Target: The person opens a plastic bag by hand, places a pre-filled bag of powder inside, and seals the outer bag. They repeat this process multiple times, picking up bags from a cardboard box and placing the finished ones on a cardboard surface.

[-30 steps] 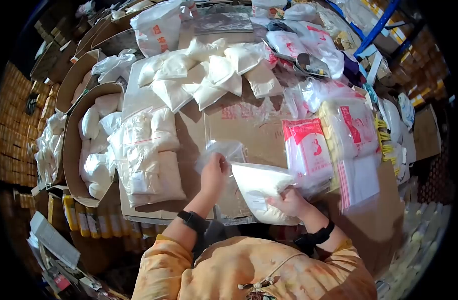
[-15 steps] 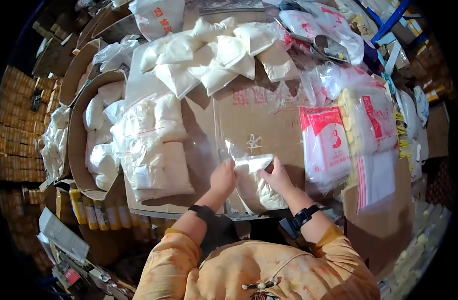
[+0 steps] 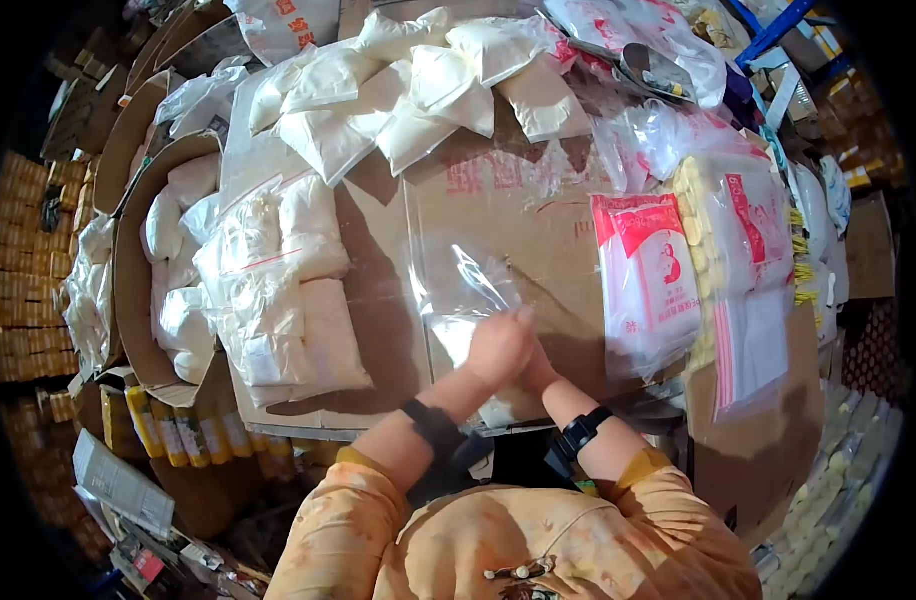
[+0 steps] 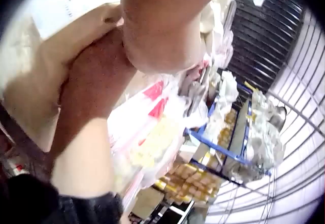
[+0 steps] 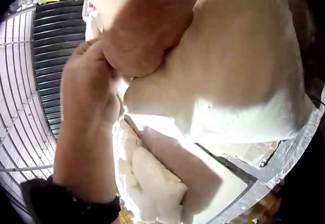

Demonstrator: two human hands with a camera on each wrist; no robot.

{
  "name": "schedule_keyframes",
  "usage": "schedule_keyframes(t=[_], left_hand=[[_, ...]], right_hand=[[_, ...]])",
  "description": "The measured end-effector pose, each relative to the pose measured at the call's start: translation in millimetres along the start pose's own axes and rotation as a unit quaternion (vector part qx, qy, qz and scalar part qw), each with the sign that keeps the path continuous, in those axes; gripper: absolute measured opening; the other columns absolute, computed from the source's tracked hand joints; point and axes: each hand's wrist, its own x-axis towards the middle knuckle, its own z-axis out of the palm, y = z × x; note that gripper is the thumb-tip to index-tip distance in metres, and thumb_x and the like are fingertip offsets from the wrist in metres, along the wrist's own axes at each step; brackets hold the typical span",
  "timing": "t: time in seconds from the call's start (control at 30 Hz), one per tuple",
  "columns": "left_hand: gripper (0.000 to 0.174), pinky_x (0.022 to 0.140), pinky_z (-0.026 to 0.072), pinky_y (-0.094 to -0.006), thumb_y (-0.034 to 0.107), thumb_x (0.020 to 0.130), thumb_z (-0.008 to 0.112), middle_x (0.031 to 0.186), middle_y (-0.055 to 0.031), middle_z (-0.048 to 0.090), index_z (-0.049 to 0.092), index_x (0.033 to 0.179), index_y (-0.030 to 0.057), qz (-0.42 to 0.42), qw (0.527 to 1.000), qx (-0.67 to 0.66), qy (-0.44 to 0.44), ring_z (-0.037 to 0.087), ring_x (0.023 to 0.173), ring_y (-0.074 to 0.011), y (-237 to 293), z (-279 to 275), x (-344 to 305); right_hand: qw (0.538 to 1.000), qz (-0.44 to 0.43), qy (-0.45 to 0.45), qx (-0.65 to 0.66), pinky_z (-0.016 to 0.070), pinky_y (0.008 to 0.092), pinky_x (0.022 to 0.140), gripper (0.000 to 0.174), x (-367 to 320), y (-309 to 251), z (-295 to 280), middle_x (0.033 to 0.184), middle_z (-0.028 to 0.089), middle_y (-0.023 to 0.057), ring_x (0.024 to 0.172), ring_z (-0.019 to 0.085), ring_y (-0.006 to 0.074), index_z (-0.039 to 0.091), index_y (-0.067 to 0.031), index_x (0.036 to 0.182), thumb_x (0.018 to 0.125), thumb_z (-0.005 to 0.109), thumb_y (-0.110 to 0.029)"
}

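A clear plastic bag of white powder (image 3: 452,338) lies close to the front edge of the table, its see-through plastic end (image 3: 473,280) spread flat on the cardboard. My left hand (image 3: 502,345) grips the bag near its middle, fingers curled. Right beside it, my right hand (image 3: 539,368) is mostly hidden behind the left in the head view. From the right wrist, the right hand (image 5: 147,36) bends over the bulging powder bag (image 5: 238,72), thumb against the plastic, and the left hand (image 5: 91,82) meets it at the gathered plastic.
Filled powder bags (image 3: 418,95) lie piled at the back. A stack of bagged powder (image 3: 288,300) stands on the left, next to an open carton (image 3: 128,250) of more bags. Red-and-white packs of plastic bags (image 3: 646,275) lie right, beside a zip-bag stack (image 3: 753,350).
The hands were apart on the bag, the left one holding up loose clear plastic; they have come together, left across right. The clear end has swung out left and away. The head view shifted slightly.
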Motion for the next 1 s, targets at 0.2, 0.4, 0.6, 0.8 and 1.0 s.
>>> schedule_keyframes(t=[0.2, 0.4, 0.6, 0.8, 1.0], left_hand=[[0.018, 0.062, 0.0423, -0.0335, 0.013, 0.065, 0.054, 0.077, -0.0060, 0.052, 0.054, 0.083, 0.0080, 0.135, 0.988, 0.067, 0.041, 0.053, 0.072, -0.0244, -6.4, -3.6, -23.6], [0.015, 0.065, 0.0400, -0.0370, 0.015, 0.066, 0.057, 0.077, -0.0060, 0.050, 0.052, 0.079, 0.0097, 0.064, 0.993, 0.081, 0.053, 0.050, 0.078, -0.0256, -31.9, -6.2, -43.6], [0.017, 0.071, 0.0396, -0.0375, 0.015, 0.066, 0.062, 0.080, -0.0059, 0.052, 0.051, 0.078, 0.0095, -0.011, 0.994, 0.068, 0.080, 0.050, 0.081, -0.0252, -48.8, 3.5, -50.7], [0.017, 0.079, 0.0380, -0.0427, 0.015, 0.065, 0.063, 0.084, -0.0132, 0.052, 0.052, 0.076, 0.0061, -0.238, 0.956, -0.082, 0.153, 0.048, 0.089, -0.0350, -44.9, 19.1, -60.1], [0.011, 0.070, 0.0428, -0.0418, 0.013, 0.069, 0.061, 0.081, -0.0166, 0.056, 0.055, 0.074, 0.0046, -0.320, 0.900, -0.294, 0.029, 0.053, 0.078, -0.0345, -88.9, 37.5, -60.2]], right_hand=[[0.954, 0.188, 0.048, 0.231, 0.0463, 0.0355, 0.072, 0.014, 3.9, -19.0, -36.4, 0.092, 0.059, 0.0142, 0.086, 0.057, 0.0288, 0.053, -0.0024, 0.093, 0.084, 0.048, -0.012], [0.935, 0.127, 0.287, 0.165, 0.0459, 0.0417, 0.064, 0.009, 1.5, -23.6, -48.3, 0.076, 0.056, 0.0165, 0.074, 0.054, 0.0372, 0.051, -0.0049, 0.089, 0.082, 0.050, -0.010], [0.969, 0.190, 0.149, 0.050, 0.0436, 0.0488, 0.061, 0.011, -18.3, -8.5, -35.2, 0.075, 0.055, 0.0213, 0.072, 0.054, 0.0416, 0.044, -0.0037, 0.084, 0.079, 0.051, -0.011], [0.941, 0.314, 0.059, 0.113, 0.0427, 0.0505, 0.069, 0.023, -13.0, -19.1, -38.8, 0.084, 0.057, 0.0275, 0.081, 0.054, 0.0448, 0.045, 0.0015, 0.091, 0.083, 0.048, -0.020], [0.930, 0.330, 0.056, 0.151, 0.0441, 0.0475, 0.071, 0.023, -13.4, -8.1, -19.7, 0.084, 0.058, 0.0265, 0.082, 0.055, 0.0428, 0.051, 0.0005, 0.097, 0.081, 0.048, -0.015]])
